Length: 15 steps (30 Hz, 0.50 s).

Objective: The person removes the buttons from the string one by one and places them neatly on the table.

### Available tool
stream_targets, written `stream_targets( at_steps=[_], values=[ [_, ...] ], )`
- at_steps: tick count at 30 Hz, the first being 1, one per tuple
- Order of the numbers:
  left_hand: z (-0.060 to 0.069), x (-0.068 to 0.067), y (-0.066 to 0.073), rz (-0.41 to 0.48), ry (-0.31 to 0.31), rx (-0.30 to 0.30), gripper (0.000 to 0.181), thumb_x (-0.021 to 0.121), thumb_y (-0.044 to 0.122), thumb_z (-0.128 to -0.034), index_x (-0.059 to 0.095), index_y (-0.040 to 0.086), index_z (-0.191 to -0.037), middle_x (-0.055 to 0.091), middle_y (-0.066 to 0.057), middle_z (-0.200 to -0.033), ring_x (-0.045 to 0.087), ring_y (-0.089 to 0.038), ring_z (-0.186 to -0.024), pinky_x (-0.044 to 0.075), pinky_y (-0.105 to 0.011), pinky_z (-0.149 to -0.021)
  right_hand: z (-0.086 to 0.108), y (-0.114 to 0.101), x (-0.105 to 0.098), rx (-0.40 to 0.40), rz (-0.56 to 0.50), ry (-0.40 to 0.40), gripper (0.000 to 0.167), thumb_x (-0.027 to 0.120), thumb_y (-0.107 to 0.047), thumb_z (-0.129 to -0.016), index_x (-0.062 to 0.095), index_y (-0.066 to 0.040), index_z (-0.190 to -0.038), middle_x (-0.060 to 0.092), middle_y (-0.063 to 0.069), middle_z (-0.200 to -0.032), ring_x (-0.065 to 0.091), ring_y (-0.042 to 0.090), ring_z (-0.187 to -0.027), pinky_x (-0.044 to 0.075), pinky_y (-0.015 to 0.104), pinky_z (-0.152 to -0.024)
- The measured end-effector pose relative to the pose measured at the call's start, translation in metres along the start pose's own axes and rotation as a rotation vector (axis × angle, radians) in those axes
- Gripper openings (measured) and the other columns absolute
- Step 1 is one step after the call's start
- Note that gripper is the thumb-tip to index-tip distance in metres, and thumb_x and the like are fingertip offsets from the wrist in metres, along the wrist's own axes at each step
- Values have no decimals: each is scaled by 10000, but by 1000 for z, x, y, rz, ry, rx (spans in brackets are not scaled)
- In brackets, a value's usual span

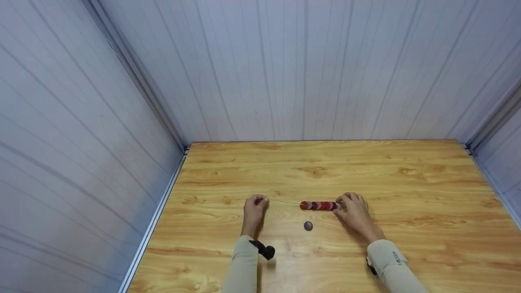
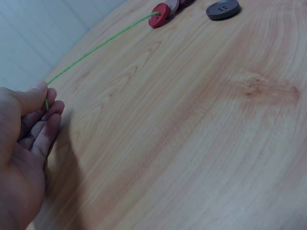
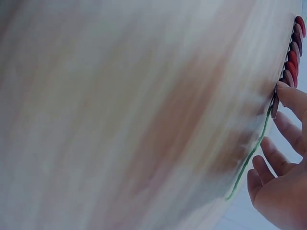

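A row of overlapping red, pink and dark purple buttons [image 1: 321,205] lies on a green string [image 2: 98,46]. The left hand [image 1: 254,211] pinches the string's left end between thumb and forefinger, and a short tip hangs below the thumb in the left wrist view. From there the string runs taut to the red end button [image 2: 159,15]. At the row's right end, the right hand [image 1: 355,213] pinches the last button [image 3: 275,106] between thumb and finger, its other fingers spread. Beyond that button a loose tail of string [image 3: 247,160] trails past the palm.
A single dark grey button [image 1: 308,226] lies flat on the wooden table [image 1: 309,268], nearer the person than the row. Pale panelled walls [image 1: 285,73] stand behind the table and at its sides. A black strap piece [image 1: 266,251] sticks out from the left cuff.
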State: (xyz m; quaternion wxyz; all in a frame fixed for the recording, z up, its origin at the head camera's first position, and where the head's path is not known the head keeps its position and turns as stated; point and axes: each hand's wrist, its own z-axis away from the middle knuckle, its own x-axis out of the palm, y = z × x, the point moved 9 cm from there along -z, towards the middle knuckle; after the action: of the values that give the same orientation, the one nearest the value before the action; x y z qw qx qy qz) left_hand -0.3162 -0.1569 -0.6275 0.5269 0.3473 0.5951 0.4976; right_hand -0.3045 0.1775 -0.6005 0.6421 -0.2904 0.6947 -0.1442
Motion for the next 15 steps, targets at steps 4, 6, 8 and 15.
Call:
stream_targets(
  at_steps=[4,6,8,15],
  values=[
    [2,2,0,41,-24,-2,125,622,134,-932,672,23,-961,644,-93,-884,574,-155,-784,486,-278,-713,0,0,0,-3,25,-6,273,715,-237,-863,643,-80,-1074,512,196,-1268,383,424,-1204,262,587,-990],
    [2,2,-1,49,-29,2,126,621,135,-933,669,22,-960,643,-93,-881,572,-151,-776,486,-276,-706,-1,0,0,-5,31,-9,265,711,-229,-866,644,-77,-1073,512,203,-1270,383,432,-1204,261,588,-991],
    [2,2,-1,46,-24,7,124,625,134,-930,668,20,-954,644,-85,-874,569,-140,-770,483,-269,-701,-1,0,0,-6,30,-11,252,708,-222,-869,646,-73,-1062,514,206,-1263,384,434,-1201,257,585,-994],
    [0,1,0,51,-3,12,103,638,106,-916,670,10,-930,646,-76,-842,567,-125,-749,481,-256,-694,-1,1,0,-21,31,-23,221,691,-207,-882,648,-57,-1039,518,203,-1247,380,432,-1213,244,599,-1013]
  ],
)
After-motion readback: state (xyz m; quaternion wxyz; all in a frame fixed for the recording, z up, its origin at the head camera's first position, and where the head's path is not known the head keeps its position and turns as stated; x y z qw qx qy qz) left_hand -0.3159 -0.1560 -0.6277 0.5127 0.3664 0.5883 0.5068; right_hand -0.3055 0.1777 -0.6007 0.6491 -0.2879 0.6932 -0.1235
